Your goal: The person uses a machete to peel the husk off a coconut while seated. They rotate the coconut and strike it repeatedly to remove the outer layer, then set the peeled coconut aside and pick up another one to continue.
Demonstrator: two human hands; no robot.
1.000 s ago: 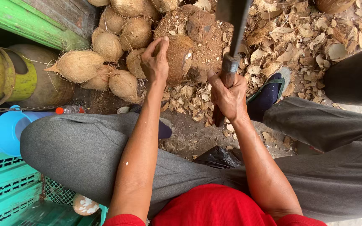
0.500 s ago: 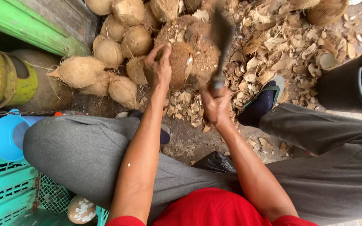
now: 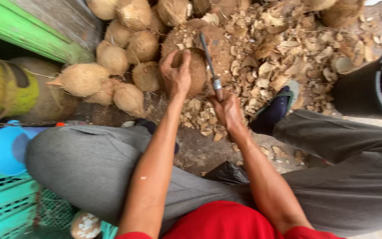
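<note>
Dirt floor (image 3: 200, 150) here, covered in dry husk chips (image 3: 284, 62) on the far right, with a heap of husked coconuts (image 3: 111, 57) piling up on the far left against a green beam (image 3: 36, 40). The person is sitting low with grey-trousered knees spread wide, and the left hand (image 3: 175, 75) is spreading its fingers over the top of a brown coconut (image 3: 195, 71) sitting in the far middle, pressing it down. The right hand (image 3: 228, 110) is wrapping its fingers tight around the handle of a cleaver-type blade (image 3: 208, 59), which is touching the coconut's right side. I'd guess that nut is hard, fairly heavy, and rolls easily, with fibrous skin giving decent grip, so holding from the top well apart from the blade seems sensible. The blade's tip is blending into the husk, so the cutting depth is hard to read. A black bucket (image 3: 368, 88) is getting cut off at the right edge, and a teal crate (image 3: 5, 208) at the near left.
</note>
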